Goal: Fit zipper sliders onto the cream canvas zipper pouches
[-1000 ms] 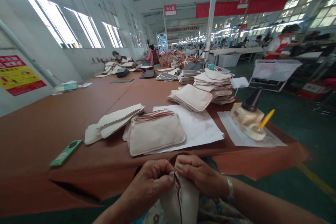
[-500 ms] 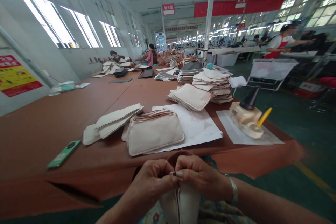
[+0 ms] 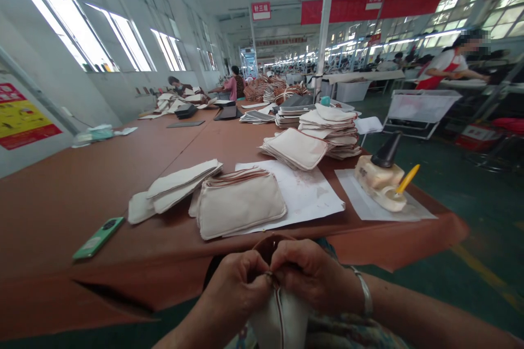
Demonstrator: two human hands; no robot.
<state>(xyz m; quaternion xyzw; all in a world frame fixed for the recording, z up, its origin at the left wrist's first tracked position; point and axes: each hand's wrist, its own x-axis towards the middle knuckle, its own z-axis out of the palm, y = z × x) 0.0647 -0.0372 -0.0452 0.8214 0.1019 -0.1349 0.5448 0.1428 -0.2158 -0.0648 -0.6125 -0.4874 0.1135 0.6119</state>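
Observation:
Both hands meet above my lap, just in front of the table edge. My left hand (image 3: 245, 281) pinches the upper end of a cream fabric piece (image 3: 290, 319) with a dark brown seam down its middle. From the other side, my right hand (image 3: 309, 272) pinches the same end, its fingertips close against the left ones. A bracelet circles the right wrist. What exactly lies between the fingertips is too small to make out. Past the hands, a stack of cream fabric pieces with brown edges (image 3: 241, 204) lies on the table.
On the brown table (image 3: 102, 174) lie a green phone (image 3: 98, 238), white paper (image 3: 323, 204), more cream pieces (image 3: 180, 188) and a taller stack (image 3: 331, 131). A container with a black cone (image 3: 387, 150) and a yellow-handled tool (image 3: 408, 179) stands right. A person works far right.
The fingertips have shifted slightly at the end of the fabric piece, and the right fingers are more curled. My view has moved a little. The person far right has leaned over.

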